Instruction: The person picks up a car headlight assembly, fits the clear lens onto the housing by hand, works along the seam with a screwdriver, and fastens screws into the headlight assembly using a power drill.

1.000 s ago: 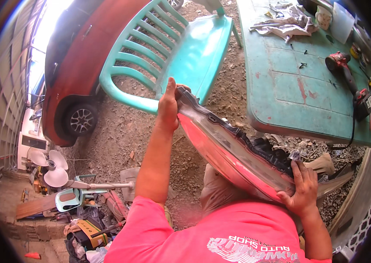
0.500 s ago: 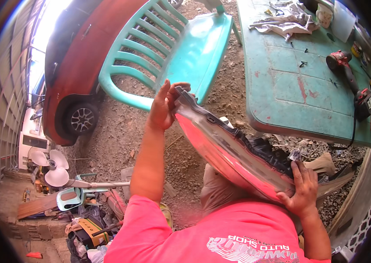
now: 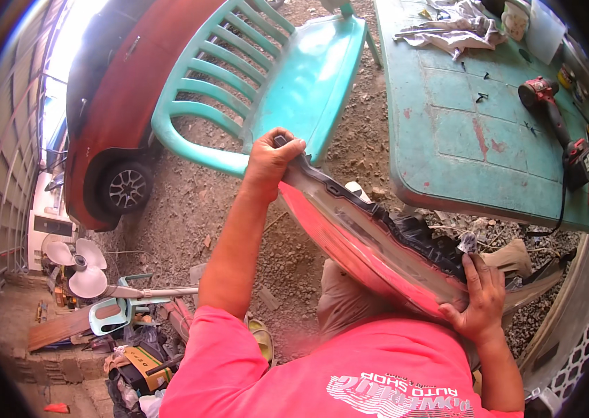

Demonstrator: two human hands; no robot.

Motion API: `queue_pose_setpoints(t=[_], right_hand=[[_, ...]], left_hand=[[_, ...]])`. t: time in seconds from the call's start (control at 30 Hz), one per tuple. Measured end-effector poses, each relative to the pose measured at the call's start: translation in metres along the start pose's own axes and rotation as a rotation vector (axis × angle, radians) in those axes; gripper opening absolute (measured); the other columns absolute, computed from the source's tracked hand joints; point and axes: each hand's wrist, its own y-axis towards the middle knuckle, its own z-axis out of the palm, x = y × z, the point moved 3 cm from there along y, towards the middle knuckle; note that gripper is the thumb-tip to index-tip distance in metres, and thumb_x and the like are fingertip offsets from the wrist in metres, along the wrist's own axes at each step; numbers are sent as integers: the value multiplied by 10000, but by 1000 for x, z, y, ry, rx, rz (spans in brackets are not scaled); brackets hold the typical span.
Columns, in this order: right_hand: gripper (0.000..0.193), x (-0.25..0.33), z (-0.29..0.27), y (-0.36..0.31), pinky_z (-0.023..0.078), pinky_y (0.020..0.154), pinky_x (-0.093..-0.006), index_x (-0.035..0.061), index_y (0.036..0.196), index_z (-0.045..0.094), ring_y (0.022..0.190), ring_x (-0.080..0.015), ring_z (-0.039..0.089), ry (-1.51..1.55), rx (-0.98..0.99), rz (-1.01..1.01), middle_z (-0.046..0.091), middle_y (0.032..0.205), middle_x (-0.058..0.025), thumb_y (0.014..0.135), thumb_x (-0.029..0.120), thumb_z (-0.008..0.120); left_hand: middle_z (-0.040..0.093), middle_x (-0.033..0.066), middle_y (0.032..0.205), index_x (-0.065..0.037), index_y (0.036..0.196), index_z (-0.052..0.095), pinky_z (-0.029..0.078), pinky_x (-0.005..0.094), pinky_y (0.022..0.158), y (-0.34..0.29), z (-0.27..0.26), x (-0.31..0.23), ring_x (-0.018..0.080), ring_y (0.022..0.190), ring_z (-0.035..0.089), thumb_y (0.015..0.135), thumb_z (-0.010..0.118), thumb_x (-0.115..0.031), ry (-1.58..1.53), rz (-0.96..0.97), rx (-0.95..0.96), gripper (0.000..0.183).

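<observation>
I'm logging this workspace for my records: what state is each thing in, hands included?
Left hand: closed around the lamp unit's far end
Right hand: gripping its nearer part, thumb apart from fingers
Lamp unit: held in both hands, slanted
Cordless drill: lying on the table, battery attached
Cloth: crumpled
Fan: guard off, blades apparently still
Bench: standing upright
</observation>
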Motion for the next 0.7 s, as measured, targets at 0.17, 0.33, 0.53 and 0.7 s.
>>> queue_pose_setpoints(t=[0.17, 0.33, 0.53, 0.7], right_hand=[[1069, 1, -1, 1, 461, 1011, -559, 0, 1564, 584, 1152, -440, 631, 5, -2, 4, 658, 1471, -241, 908, 843, 638], [1056, 2, -2, 1, 462, 1015, -561, 4, 1559, 591, 1157, -440, 635, -1, -12, 5, 658, 1475, -243, 906, 832, 651], [1033, 4, -3, 1, 460, 1018, -563, 5, 1558, 594, 1132, -437, 635, 1, 1, 13, 659, 1469, -252, 910, 806, 664], [1014, 3, -4, 2, 461, 1010, -563, 0, 1553, 595, 1109, -436, 625, 6, -7, -2, 660, 1455, -256, 915, 786, 666]], left_hand=[[737, 24, 900, -96, 994, 692, 595, 284, 702, -1, 0, 0, 121, 769, 706, 936, 868, -73, 28, 28, -1, 187], [723, 11, 910, -95, 986, 697, 566, 269, 689, -5, 6, -9, 103, 760, 668, 912, 917, -133, -9, -2, -11, 235], [739, 14, 913, -78, 1040, 742, 559, 291, 733, -6, 13, -14, 119, 801, 679, 854, 980, -287, 250, -94, -3, 367], [746, 13, 912, -70, 1018, 779, 535, 277, 746, -5, 8, -10, 109, 799, 671, 895, 897, -298, 328, -118, -7, 284]])
